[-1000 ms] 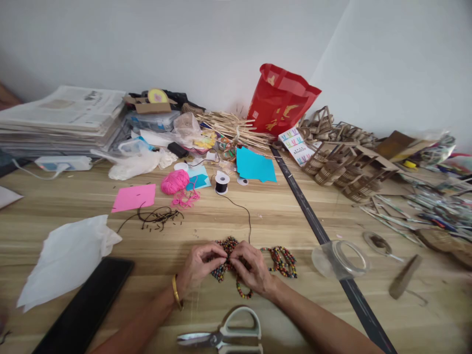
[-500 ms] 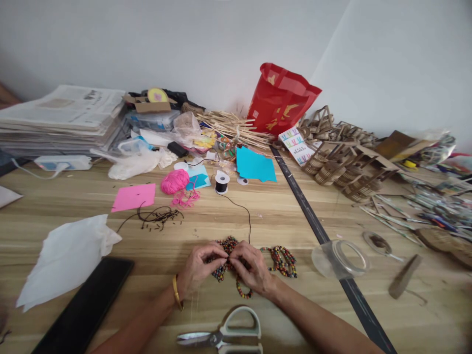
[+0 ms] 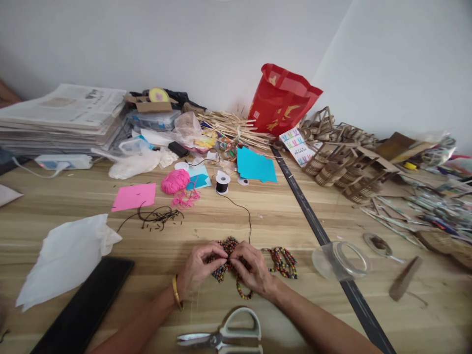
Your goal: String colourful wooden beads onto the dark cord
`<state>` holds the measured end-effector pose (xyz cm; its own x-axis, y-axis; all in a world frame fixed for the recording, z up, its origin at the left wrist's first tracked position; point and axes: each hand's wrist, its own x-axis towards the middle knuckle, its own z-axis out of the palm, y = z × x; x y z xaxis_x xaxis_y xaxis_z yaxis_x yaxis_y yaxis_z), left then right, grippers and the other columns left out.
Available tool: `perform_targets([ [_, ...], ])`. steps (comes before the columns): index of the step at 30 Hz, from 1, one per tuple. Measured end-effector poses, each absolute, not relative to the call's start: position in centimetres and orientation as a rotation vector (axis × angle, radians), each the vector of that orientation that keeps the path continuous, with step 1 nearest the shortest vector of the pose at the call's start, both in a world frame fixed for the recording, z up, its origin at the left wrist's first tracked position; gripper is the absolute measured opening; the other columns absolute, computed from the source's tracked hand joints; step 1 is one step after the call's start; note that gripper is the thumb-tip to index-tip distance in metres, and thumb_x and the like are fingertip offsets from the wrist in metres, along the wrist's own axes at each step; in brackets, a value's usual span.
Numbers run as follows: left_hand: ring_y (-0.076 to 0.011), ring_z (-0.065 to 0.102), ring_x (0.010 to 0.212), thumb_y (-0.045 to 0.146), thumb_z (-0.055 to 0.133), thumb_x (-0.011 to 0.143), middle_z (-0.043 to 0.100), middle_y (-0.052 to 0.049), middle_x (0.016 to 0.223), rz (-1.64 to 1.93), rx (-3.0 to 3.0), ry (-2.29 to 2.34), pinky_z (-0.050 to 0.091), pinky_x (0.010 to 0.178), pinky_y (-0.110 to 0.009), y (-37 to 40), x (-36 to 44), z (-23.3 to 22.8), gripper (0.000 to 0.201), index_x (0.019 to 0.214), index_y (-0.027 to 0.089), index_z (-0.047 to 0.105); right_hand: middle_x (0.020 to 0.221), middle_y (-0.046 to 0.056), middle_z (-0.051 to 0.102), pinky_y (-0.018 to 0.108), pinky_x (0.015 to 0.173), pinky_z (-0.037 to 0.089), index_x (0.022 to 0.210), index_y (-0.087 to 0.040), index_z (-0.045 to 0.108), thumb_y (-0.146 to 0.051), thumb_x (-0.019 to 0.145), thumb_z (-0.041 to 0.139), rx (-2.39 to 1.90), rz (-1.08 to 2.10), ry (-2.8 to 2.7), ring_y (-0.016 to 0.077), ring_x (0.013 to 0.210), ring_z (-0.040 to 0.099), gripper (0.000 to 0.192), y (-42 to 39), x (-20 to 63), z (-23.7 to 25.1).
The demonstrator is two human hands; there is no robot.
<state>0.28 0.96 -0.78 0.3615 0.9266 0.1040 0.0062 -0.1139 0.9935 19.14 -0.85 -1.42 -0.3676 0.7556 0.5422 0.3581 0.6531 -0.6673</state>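
Note:
My left hand [image 3: 202, 265] and my right hand [image 3: 252, 268] meet fingertip to fingertip, each in a pinch. A tiny dark bit between the fingertips looks like the black cord [image 3: 250, 216], which runs from the spool [image 3: 222, 183] to behind my right hand. Multicoloured strung beads [image 3: 229, 242] lie bunched under and behind both hands, partly covered. One loop of beads [image 3: 244, 293] comes out below my right hand. Coiled bead strands [image 3: 283, 262] rest to its right. Light-handled scissors [image 3: 224, 336] lie on the table in front of my wrists.
Black cord scraps [image 3: 160, 216], pink paper [image 3: 133, 196] and pink yarn [image 3: 176, 182] lie at the left. A white cloth-like sheet [image 3: 66, 258] and a black flat object [image 3: 88, 305] are nearer. To the right are a clear tape roll [image 3: 341, 260] and small woven baskets [image 3: 342, 172].

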Motion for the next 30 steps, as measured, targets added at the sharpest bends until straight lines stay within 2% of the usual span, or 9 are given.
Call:
perform_targets([
  [30,-0.0168,0.064,0.073,0.013,0.069,0.068,0.069,-0.004,0.076,0.959,1.371,0.914,0.051,0.069,-0.026,0.85,0.35,-0.79,0.005,0.072,0.014,0.072,0.076,0.005,0.061,0.027,0.064,0.045,0.085,-0.018,0.058,-0.016,0.091,0.05,-0.868,0.563,-1.989,0.0164,0.071,0.054,0.01,-0.8,19.26,-1.69],
])
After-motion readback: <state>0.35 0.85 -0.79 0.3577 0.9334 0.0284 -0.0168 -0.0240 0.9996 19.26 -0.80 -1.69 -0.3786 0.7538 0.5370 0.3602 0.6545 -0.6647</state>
